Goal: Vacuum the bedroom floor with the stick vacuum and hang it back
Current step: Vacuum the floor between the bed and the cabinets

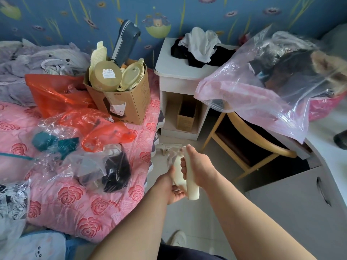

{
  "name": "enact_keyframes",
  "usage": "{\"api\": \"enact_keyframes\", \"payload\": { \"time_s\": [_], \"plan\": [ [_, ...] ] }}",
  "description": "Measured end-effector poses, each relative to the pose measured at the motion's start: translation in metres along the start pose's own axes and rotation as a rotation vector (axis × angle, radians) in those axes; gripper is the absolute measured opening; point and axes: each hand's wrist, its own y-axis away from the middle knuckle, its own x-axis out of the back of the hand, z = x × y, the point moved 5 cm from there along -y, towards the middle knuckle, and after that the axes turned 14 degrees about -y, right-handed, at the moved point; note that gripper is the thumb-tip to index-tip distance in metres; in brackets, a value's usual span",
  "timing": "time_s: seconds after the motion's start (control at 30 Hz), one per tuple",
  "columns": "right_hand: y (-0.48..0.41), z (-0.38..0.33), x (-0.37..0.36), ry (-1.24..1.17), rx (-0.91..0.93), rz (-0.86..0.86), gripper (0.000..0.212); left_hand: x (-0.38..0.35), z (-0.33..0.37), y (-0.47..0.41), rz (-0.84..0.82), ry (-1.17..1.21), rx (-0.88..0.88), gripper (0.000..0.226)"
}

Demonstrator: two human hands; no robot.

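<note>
Over the pale floor (197,212), between the pink rose-patterned bed (78,207) and wooden chair (249,147): cream plastic stick vacuum (189,182), head near the white nightstand (178,81). Right hand (195,162) wrapped around its handle; left hand (173,192) gripping the body beneath.

Cardboard box (120,94) and bags (62,94) on bed (78,209).
</note>
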Motion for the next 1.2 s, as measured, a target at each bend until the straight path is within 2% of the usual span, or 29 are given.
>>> {"api": "enact_keyframes", "payload": {
  "time_s": [1.2],
  "plan": [
    [-0.037, -0.027, -0.072, -0.110, -0.029, 0.090, 0.043, 0.036, 0.091, -0.012, -0.030, -0.154, 0.059, 0.036]
  ]
}}
